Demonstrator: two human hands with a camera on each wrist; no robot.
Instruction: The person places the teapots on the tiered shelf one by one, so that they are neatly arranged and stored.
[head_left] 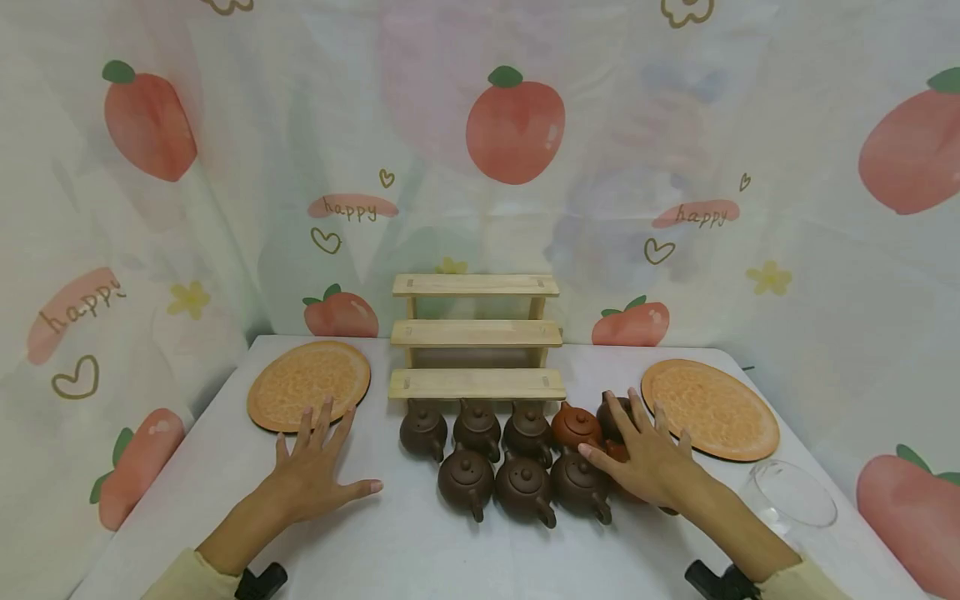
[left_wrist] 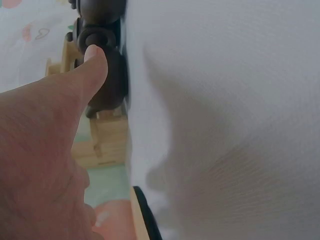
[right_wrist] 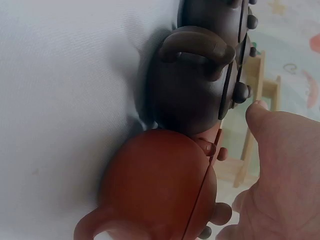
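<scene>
Small clay teapots stand in two rows before a wooden stand (head_left: 477, 384). Several are dark brown, among them a front one (head_left: 466, 479); a reddish-brown teapot (head_left: 576, 425) sits in the back row. My right hand (head_left: 652, 462) hovers with spread fingers over the right end of the rows, partly hiding another reddish teapot (right_wrist: 155, 180) and a dark one (head_left: 609, 417). Its thumb overlaps a dark front teapot (head_left: 579, 482) in the head view. Left of the teapots, my left hand (head_left: 311, 475) holds nothing, fingers spread, fingertips overlapping a round board (head_left: 311, 379).
The stand has three stepped shelves (head_left: 476, 333) at the table's back. Another round board (head_left: 712, 408) lies at the right, with a clear glass bowl (head_left: 795, 496) in front of it, close to the right forearm. A printed cloth (head_left: 480, 225) hangs behind and around the white table.
</scene>
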